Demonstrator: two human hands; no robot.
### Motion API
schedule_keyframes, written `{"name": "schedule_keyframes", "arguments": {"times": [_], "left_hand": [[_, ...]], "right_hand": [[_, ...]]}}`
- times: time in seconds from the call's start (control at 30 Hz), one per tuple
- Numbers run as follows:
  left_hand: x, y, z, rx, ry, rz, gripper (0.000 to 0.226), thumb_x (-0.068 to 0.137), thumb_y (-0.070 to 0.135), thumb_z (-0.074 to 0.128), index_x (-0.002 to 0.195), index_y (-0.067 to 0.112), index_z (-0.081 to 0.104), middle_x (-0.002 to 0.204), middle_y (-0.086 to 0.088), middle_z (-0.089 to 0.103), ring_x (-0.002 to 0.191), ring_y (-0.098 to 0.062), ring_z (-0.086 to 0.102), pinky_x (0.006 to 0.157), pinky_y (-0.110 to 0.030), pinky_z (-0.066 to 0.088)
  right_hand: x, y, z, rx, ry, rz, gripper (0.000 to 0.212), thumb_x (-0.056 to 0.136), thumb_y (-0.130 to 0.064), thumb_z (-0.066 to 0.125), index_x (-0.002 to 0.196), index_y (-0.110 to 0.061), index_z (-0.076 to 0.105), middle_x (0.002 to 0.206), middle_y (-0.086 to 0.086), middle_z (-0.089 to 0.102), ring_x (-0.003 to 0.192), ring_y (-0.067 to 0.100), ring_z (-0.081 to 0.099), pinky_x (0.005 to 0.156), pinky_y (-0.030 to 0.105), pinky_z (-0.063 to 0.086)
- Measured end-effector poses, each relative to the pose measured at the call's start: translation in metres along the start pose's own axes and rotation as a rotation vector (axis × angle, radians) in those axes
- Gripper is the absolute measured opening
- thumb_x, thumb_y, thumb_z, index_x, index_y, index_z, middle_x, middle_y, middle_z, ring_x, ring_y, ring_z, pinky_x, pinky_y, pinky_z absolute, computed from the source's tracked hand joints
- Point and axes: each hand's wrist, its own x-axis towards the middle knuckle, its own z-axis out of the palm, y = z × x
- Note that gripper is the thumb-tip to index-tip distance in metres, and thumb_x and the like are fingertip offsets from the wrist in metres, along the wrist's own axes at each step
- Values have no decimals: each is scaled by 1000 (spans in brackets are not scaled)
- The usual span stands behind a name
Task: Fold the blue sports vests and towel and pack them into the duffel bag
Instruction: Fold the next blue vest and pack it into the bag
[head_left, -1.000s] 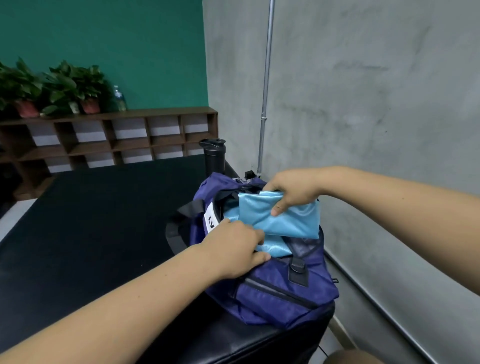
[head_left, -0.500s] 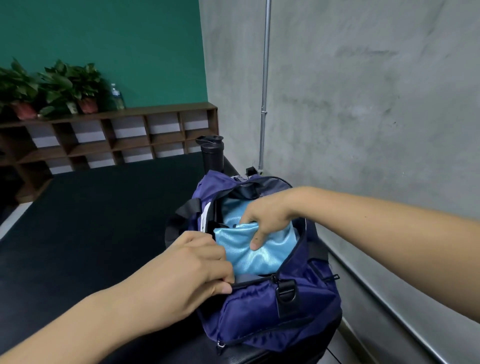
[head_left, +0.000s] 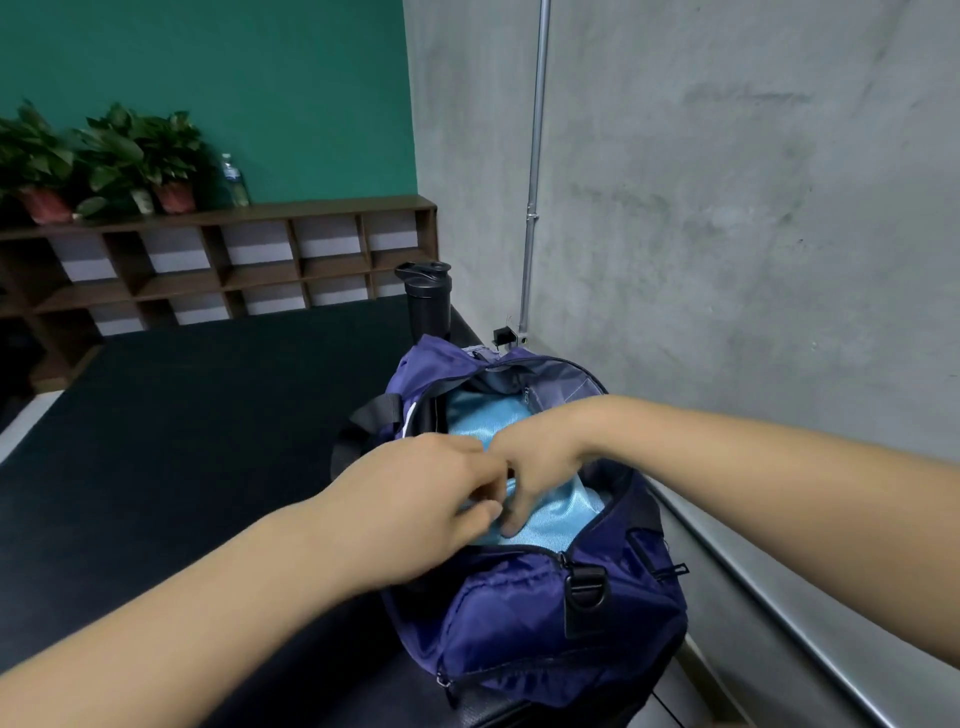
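While vest (head_left: 556, 519) lies inside bag (head_left: 519, 629), right grip (head_left: 535, 460) presses it flat-fingered; left grip (head_left: 415, 499) unclear.

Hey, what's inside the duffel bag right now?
Shiny light blue fabric fills the open duffel bag, with the left hand and right hand over it. Whatever lies beneath that fabric is covered.

one duffel bag (head_left: 519, 613), two hands (head_left: 415, 499) (head_left: 535, 457), two bottles (head_left: 427, 304) (head_left: 234, 179)
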Motion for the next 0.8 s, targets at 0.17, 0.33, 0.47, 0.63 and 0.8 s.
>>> {"name": "schedule_keyframes", "arguments": {"times": [0.17,0.33,0.47,0.63,0.8], "left_hand": [[46,8,10,-39,-149,-10,20,98,35,69,117,34,68,111,11,63,105,-15,59,93,-35,49],[65,7,30,-32,-261,-46,29,99,35,70,127,40,67,114,9,56,108,-16,55,95,-36,50],[76,9,42,-84,-321,-37,34,102,34,66,135,42,65,114,10,52,124,-20,55,99,-35,46],[87,8,42,-213,-515,-8,35,111,30,53,144,43,59,135,0,62,125,-23,57,108,-34,41],[86,14,45,-232,-699,68,29,114,26,48,138,29,64,131,3,57,125,-22,54,102,-30,36]], "right_hand": [[-54,29,5,-37,637,35,18,90,-29,75,95,-32,59,93,-13,59,91,15,61,78,29,45],[-87,71,33,4,657,608,54,88,-65,71,104,-19,48,94,1,63,84,30,65,69,40,53],[-83,73,47,479,515,509,26,103,-33,63,100,-7,61,78,15,77,64,29,77,55,37,62],[-84,50,28,281,689,388,33,106,-32,56,90,-4,59,72,15,72,46,18,67,54,33,55],[-89,43,14,286,736,347,31,106,-31,56,87,-7,60,66,12,70,47,23,68,53,34,56]]}}
